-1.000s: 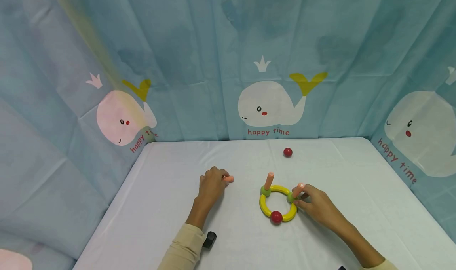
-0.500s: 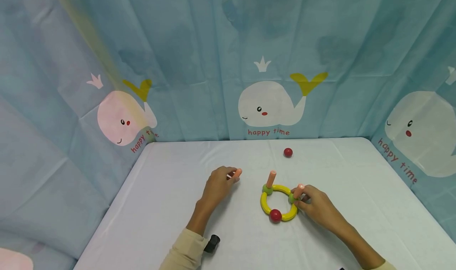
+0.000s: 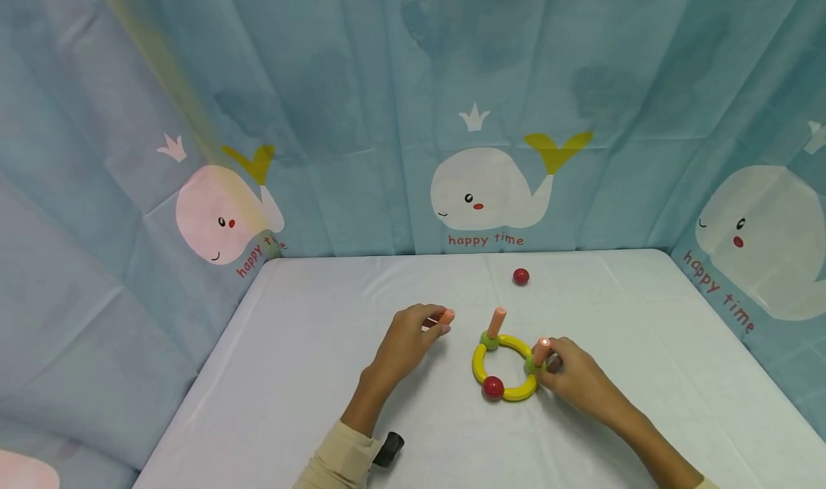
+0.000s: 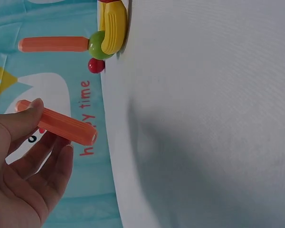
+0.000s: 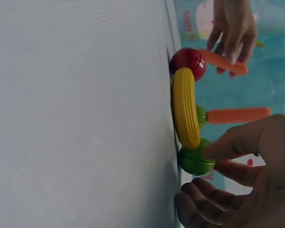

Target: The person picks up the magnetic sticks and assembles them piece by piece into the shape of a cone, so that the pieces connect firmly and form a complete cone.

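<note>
My left hand (image 3: pixel 408 338) pinches an orange ridged stick (image 4: pixel 69 126) between thumb and fingers, raised above the table left of a toy ring. This ring has yellow curved pieces (image 3: pixel 480 363) joined by a red ball (image 3: pixel 493 388) and two green balls, and it lies flat on the table. An upright orange stick (image 3: pixel 497 323) rises from the far green ball (image 3: pixel 490 340). Another stick (image 3: pixel 543 350) stands on the right green ball (image 5: pixel 197 159). My right hand (image 3: pixel 577 371) holds that ball with thumb and index finger, partly covering it.
A loose red ball (image 3: pixel 520 277) lies toward the back of the white table (image 3: pixel 619 302). Behind the table hangs a blue curtain (image 3: pixel 361 188) with whale prints. A black device (image 3: pixel 389 449) sits at my left wrist.
My left hand has lifted the orange stick and carried it right, toward the ring. The ring has turned slightly clockwise, while my right hand stays at its green ball.
</note>
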A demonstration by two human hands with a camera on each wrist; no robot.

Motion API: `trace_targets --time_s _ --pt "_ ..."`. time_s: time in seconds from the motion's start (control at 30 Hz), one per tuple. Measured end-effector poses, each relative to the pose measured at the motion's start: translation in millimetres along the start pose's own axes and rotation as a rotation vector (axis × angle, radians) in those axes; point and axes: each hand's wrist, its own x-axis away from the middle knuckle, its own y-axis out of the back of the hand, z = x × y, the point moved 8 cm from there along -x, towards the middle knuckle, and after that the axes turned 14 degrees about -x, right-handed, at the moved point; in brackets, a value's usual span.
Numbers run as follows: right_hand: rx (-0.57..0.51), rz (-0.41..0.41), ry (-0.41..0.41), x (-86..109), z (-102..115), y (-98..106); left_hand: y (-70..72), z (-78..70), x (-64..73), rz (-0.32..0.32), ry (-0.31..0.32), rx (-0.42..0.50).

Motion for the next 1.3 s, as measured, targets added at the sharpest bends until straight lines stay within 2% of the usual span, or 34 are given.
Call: trace_targets --time_s 0.2,0.3,0.47,0.57,0.73,0.9,1.07,1.3 --pt "0.005 0.051 0.064 -0.3 6.0 0.9 -2.1 -0.3 1.5 0.024 0.001 0.015" --pt "-0.008 0.085 0.066 -2.6 6.9 -0.5 -4.5 -0.9 2.3 0.046 -0.007 0.019" --pt "-0.018 0.115 0.039 -5.5 3.6 -4.0 -5.8 -3.6 3.5 0.071 -0.019 0.034" --pt "-0.016 0.1 0.028 -6.1 2.5 -3.8 -4.7 -5.6 3.9 0.064 -0.032 0.041" --pt "-0.01 0.07 -0.038 -5.5 -0.6 -4.8 -6.5 -6.6 4.1 0.072 -0.038 0.059" --pt "-0.007 0.072 -0.082 -5.6 -1.4 -8.9 -8.3 -8.2 5.0 0.075 -0.036 0.074" --pt "0.002 0.104 -0.046 -4.3 0.9 -12.0 -8.5 -9.6 5.2 0.065 -0.042 0.087" --pt "0.086 0.098 0.053 -4.8 5.2 -8.9 -11.2 -15.3 5.3 0.073 -0.071 0.119"
